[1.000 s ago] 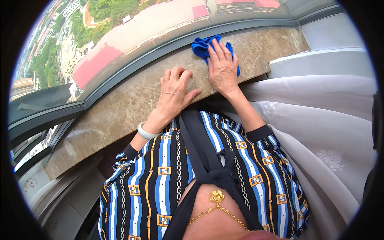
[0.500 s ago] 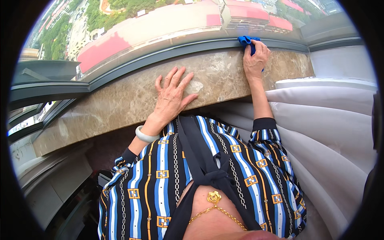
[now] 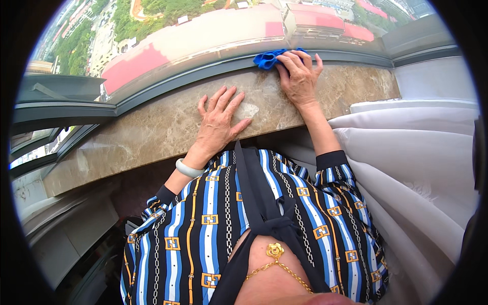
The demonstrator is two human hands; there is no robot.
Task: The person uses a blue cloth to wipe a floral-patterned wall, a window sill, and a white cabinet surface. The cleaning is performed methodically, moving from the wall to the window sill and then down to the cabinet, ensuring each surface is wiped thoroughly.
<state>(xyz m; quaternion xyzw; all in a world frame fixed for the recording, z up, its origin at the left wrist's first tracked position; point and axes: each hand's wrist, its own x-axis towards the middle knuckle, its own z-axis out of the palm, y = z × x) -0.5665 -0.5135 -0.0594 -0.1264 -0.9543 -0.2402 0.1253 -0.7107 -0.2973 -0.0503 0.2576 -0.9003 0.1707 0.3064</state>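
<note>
A bunched blue cloth (image 3: 268, 59) is pressed on the grey window frame (image 3: 213, 67) by my right hand (image 3: 300, 81). Its fingers bend over the cloth and hide part of it. My left hand (image 3: 217, 119) lies flat on the brown marble windowsill (image 3: 162, 119), fingers spread, holding nothing. On that wrist sits a pale bangle (image 3: 189, 168).
Light grey curtains (image 3: 406, 152) hang in folds at the right, against the sill's end. A window sash (image 3: 61, 113) stands ajar at the left. Beyond the glass, far below, are red-and-pale roofs (image 3: 203, 38) and trees.
My right hand has slid left along the window frame with the blue cloth. My left hand has stayed in the same place on the sill.
</note>
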